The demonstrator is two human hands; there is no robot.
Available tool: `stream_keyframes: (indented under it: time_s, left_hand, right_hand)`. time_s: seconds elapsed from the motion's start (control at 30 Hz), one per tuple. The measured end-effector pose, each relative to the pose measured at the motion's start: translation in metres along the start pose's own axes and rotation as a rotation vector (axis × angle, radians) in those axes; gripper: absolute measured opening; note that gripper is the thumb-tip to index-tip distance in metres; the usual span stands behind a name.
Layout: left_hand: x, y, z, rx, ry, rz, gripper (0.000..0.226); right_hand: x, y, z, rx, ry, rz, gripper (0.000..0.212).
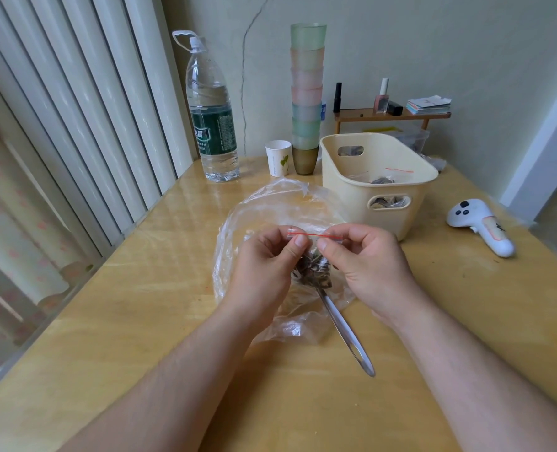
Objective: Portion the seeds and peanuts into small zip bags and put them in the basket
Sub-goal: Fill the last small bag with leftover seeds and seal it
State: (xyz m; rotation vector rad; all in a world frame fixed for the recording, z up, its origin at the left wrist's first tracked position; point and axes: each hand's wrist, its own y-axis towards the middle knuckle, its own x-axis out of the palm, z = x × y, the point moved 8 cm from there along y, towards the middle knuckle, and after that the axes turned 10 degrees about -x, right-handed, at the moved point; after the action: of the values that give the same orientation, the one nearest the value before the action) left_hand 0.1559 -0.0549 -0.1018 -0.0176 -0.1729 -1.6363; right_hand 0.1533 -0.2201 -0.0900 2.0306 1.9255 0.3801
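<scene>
A small zip bag [313,267] with a red seal strip holds dark seeds and hangs over the middle of the table. My left hand [264,265] pinches the left end of its strip. My right hand [365,259] pinches the right end. Under both hands lies a large clear plastic bag [270,207], crumpled open. A metal spoon [345,334] rests on it, handle toward me. The cream basket [381,181] stands just behind and to the right, with several filled zip bags inside.
A big water bottle [213,119], a paper cup [278,157] and a tall stack of coloured cups [306,93] stand at the back. A white controller [480,223] lies right of the basket. A small wooden shelf [391,114] holds bottles. The table's left edge meets a radiator.
</scene>
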Motion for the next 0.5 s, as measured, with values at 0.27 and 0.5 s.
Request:
stream_keyframes:
  time_s: [0.27, 0.5]
  left_hand:
    - [0.0063, -0.0021, 0.0015, -0.015, 0.044, -0.008, 0.013]
    - [0.0045, -0.0035, 0.0016, -0.013, 0.029, 0.003, 0.012]
  right_hand:
    - [-0.0025, 0.0018, -0.0038, -0.056, -0.050, 0.023, 0.018]
    - [0.0018, 0.0022, -0.0037, -0.073, -0.084, -0.033, 0.018]
